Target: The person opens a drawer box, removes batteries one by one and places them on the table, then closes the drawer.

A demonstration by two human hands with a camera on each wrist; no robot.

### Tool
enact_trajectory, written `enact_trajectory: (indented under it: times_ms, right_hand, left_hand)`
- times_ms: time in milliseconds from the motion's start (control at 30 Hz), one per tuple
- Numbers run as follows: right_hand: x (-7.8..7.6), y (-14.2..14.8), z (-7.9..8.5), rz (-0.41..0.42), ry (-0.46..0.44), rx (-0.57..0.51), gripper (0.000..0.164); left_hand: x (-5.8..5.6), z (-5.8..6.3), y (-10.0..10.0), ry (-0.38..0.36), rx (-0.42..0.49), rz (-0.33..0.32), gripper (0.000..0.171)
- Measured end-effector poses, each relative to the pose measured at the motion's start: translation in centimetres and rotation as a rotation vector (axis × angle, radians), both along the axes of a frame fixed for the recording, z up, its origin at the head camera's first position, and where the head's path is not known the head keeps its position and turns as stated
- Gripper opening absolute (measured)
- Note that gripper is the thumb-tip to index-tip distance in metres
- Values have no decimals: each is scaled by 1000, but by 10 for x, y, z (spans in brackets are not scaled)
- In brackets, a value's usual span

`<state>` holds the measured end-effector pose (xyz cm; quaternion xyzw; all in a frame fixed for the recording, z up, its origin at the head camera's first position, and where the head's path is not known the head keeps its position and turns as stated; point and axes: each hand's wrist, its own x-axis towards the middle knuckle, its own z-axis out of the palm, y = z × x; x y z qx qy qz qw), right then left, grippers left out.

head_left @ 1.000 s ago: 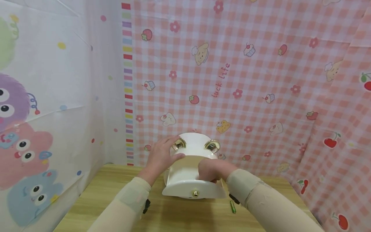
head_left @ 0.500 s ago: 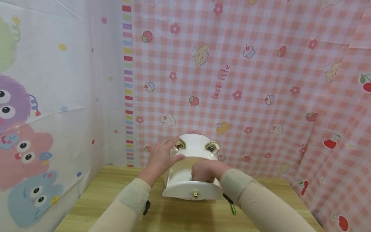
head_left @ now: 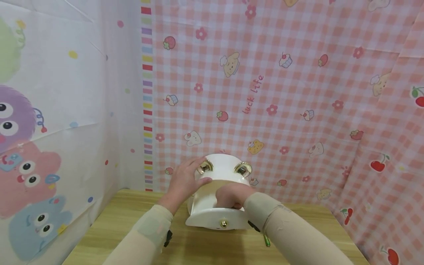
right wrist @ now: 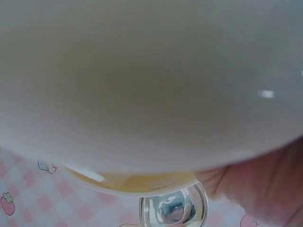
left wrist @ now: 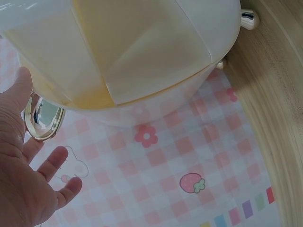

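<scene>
Carefully, I check the left hand (head_left: pixel 185 180) first: its fingers are spread by the gold ring (head_left: pixel 205 165), thumb against the white box (head_left: pixel 222 165). With so slight a brace, I think the box could skid if pushed. It stands mid-counter (head_left: pixel 109 221), its curved front panel (head_left: pixel 205 219) jutting toward the person; a leaning forearm might strain that. The right hand (head_left: pixel 230 195) is curled inside, and I can't tell whether it pinches anything, so blind fumbling could jam fingers. Rightmost, the sleeve (head_left: pixel 260 208) could knock the green stick (head_left: pixel 267 240) rolling.

White container (head_left: pixel 203 198), one; gold-rimmed round fittings (head_left: pixel 243 169), two; front gold knob (head_left: pixel 224 223), one; green stick (head_left: pixel 267 240), one; table (head_left: pixel 126 221), one.
</scene>
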<state>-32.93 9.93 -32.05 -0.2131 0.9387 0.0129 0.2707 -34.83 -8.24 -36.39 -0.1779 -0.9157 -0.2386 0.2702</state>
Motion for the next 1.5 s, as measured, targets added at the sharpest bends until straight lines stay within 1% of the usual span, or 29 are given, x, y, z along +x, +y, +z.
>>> enact_trajectory:
  times_ms: [133, 300, 367, 533, 600, 667, 733, 767, 900, 967, 1000, 1133, 1200, 1300, 1500]
  right_hand:
    - [2, -1, 1, -40, -30, -40, 48]
    - [5, -2, 2, -113, -85, -128, 42]
    - [5, -3, 3, -121, -90, -129, 42]
    - [5, -5, 8, -93, -16, -50, 48]
    - [5, -6, 10, -97, 19, -32, 47]
    - [4, -7, 10, -109, 46, -41, 42]
    - [4, -8, 9, -81, 109, -35, 37]
    - [4, -8, 7, -44, 159, -24, 36]
    - [1, -7, -2, 176, 375, 16, 36]
    - [0, -4, -6, 252, 435, -15, 34]
    - [0, -3, -7, 275, 445, -44, 31]
    - [-1, 6, -10, 321, 438, -192, 18]
    - [0, 12, -12, 351, 443, -240, 11]
    - [0, 20, -14, 380, 460, -283, 4]
    - [-3, 34, -20, 372, 468, -324, 4]
  left_hand:
    - [0, 0, 0, 15, 3, -4, 78]
    - [-1, -1, 1, 8, 16, 1, 78]
    - [0, -1, 1, 0, 20, 2, 78]
    - [0, -1, 1, -9, 25, 4, 79]
    - [1, -1, 1, -9, 27, 4, 79]
    - [0, -1, 1, -7, 28, 4, 79]
    - [1, -1, 1, 1, 31, 3, 78]
    - [1, -1, 1, 6, 33, 2, 78]
    - [1, -2, 1, 27, 38, -4, 78]
    - [1, -2, 1, 24, 36, -3, 78]
    - [1, -2, 1, 22, 34, -1, 78]
    - [1, -2, 2, 1, 28, 9, 78]
    - [1, -2, 2, -8, 27, 11, 78]
    - [0, -2, 2, -14, 28, 10, 78]
    - [0, -3, 1, -4, 24, 10, 79]
